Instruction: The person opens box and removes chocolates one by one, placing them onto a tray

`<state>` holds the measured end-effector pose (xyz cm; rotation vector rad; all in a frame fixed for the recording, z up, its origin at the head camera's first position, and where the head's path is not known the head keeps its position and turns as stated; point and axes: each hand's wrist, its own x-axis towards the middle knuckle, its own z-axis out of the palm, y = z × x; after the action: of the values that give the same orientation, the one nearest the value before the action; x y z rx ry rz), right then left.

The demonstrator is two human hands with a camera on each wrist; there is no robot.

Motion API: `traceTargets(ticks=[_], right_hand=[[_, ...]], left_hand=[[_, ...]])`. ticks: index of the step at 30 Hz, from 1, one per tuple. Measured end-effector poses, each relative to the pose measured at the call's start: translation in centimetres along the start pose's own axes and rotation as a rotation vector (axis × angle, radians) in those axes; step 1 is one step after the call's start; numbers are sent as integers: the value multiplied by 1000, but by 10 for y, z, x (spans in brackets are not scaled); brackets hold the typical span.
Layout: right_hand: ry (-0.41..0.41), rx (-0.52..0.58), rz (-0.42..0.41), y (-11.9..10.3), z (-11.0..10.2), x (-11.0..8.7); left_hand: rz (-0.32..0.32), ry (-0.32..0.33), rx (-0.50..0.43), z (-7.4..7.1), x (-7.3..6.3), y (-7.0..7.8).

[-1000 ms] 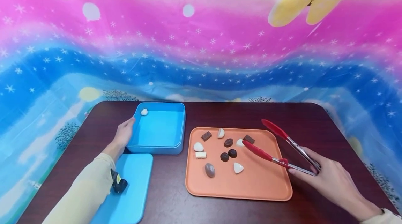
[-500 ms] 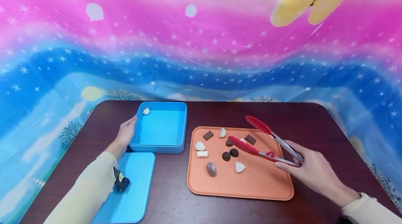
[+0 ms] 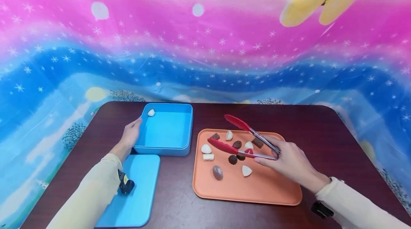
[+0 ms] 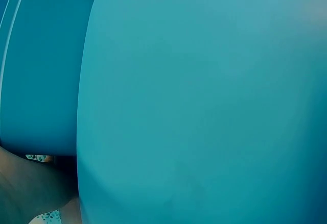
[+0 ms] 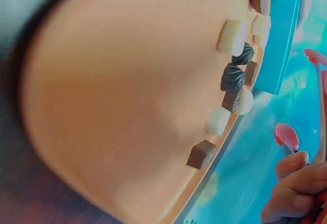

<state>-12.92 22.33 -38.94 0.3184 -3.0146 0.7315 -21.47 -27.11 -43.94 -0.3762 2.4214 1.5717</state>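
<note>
My right hand (image 3: 292, 163) grips the tongs (image 3: 261, 141) with red tips and metal arms. Their arms are spread, with nothing between the tips, above the orange tray (image 3: 250, 191). On the tray lie several chocolates: white pieces such as a white triangular one (image 3: 246, 171), dark ones such as a fluted dark chocolate (image 3: 232, 159), and a grey-brown egg-shaped one (image 3: 217, 172). The tongs partly hide some of them. My left hand (image 3: 130, 136) rests against the left side of the blue box (image 3: 167, 125). A single white chocolate (image 3: 151, 112) sits in its far left corner.
A blue lid (image 3: 141, 193) lies flat in front of the box, under my left forearm. Everything stands on a dark brown table (image 3: 174, 189). A patterned cloth (image 3: 205, 50) hangs behind its far edge.
My right hand has moved left with the spread tongs, from the tray's right side to over its middle and left part. My left hand stays at the box. The view shifts slightly.
</note>
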Motion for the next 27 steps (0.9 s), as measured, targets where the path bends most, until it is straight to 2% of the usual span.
traceTargets(ticks=[6, 14, 21, 27], right_hand=[[16, 6, -39, -9, 5, 11], [22, 56, -131, -27, 17, 27], [-97, 135, -125, -49, 27, 41], [-120, 141, -136, -65, 36, 50]], left_hand=[[7, -1, -2, 0, -1, 1], [-3, -2, -7, 1, 0, 2], [-3, -2, 5, 2, 1, 1], [7, 1, 4, 0, 0, 1]])
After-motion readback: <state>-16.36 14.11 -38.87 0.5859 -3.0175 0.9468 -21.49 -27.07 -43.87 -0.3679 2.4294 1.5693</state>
